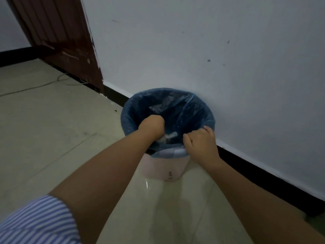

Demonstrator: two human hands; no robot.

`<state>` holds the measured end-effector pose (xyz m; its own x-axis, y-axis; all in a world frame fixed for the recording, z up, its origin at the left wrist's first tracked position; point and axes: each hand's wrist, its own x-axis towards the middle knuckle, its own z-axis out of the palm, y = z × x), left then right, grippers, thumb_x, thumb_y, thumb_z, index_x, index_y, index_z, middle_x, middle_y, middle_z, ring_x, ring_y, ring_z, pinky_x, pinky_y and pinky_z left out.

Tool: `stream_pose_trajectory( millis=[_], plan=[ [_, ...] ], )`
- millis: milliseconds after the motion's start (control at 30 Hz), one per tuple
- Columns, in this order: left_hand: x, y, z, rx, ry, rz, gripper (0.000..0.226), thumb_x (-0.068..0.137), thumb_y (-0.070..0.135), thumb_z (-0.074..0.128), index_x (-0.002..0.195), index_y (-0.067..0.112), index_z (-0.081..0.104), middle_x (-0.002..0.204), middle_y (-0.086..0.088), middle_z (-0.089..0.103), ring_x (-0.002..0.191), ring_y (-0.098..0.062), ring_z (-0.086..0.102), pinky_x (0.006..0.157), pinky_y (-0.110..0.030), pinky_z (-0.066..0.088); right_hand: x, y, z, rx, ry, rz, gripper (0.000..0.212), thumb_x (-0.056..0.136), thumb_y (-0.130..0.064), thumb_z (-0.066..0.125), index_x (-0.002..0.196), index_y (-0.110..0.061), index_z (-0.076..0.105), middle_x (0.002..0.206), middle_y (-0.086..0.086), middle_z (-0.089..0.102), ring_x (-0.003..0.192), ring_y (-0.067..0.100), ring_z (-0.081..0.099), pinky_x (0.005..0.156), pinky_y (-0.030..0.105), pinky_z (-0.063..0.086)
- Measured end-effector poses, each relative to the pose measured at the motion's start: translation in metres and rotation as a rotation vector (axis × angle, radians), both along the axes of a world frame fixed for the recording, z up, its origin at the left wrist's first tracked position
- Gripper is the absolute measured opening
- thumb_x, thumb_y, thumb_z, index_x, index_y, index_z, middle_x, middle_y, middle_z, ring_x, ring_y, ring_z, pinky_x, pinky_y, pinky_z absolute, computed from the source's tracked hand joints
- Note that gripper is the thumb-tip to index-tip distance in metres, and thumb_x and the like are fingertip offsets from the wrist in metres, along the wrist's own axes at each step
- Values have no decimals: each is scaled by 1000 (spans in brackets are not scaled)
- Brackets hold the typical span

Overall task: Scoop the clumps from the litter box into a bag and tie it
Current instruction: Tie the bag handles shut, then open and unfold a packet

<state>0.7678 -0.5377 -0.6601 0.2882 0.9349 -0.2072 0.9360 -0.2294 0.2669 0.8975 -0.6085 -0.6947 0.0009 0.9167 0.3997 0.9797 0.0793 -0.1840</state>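
A pale pink bin [163,169] stands on the floor against the wall, lined with a blue plastic bag [191,110] folded over its rim. My left hand [152,125] reaches down inside the bag with its fingers curled; what it holds is hidden. Pale crumpled material [169,136] shows just below that hand. My right hand [200,143] grips the bag's edge at the near right rim, where the liner is pulled up off the bin. No litter box or scoop is in view.
A white wall [211,50] with a black skirting [255,166] runs behind the bin. A dark red door [58,32] stands at the far left, with a thin cable [35,87] on the glossy tiled floor [52,129].
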Motion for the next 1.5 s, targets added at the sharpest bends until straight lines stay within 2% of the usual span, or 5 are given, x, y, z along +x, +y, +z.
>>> stream_pose_trajectory(
  millis=[400,633,767,933,1500],
  plan=[
    [-37,-96,39,53,264,-85,43,101,34,27,143,25,31,151,2,28,141,-20,21,113,-39,17,-7,-52,41,-385,-112,39,50,78,-37,34,89,-10,74,90,7,75,86,27,72,72,43,56],
    [-39,-161,182,-59,199,113,49,102,37,21,150,30,11,158,5,3,146,-21,-4,117,-42,1,-24,-104,195,-540,-159,139,51,88,-34,31,122,-10,60,128,12,59,120,35,54,94,50,46],
    [-78,-185,284,-88,151,243,51,101,41,18,150,30,7,159,6,0,146,-20,-7,117,-42,-1,-57,-112,304,-558,-185,159,52,80,-36,34,108,-7,68,110,14,70,103,34,66,78,50,53],
    [-175,-213,410,-17,191,371,54,100,43,21,150,28,9,159,4,2,146,-22,-5,117,-43,1,-152,-123,430,-594,-139,337,54,97,-38,29,144,-11,27,153,10,24,143,28,18,115,46,17],
    [-502,-224,521,-127,146,931,51,101,40,19,150,27,10,159,4,2,146,-23,-5,118,-40,1,-510,-47,558,-587,-285,743,55,98,-36,30,147,-18,15,157,6,10,145,23,7,117,38,7]
  ],
)
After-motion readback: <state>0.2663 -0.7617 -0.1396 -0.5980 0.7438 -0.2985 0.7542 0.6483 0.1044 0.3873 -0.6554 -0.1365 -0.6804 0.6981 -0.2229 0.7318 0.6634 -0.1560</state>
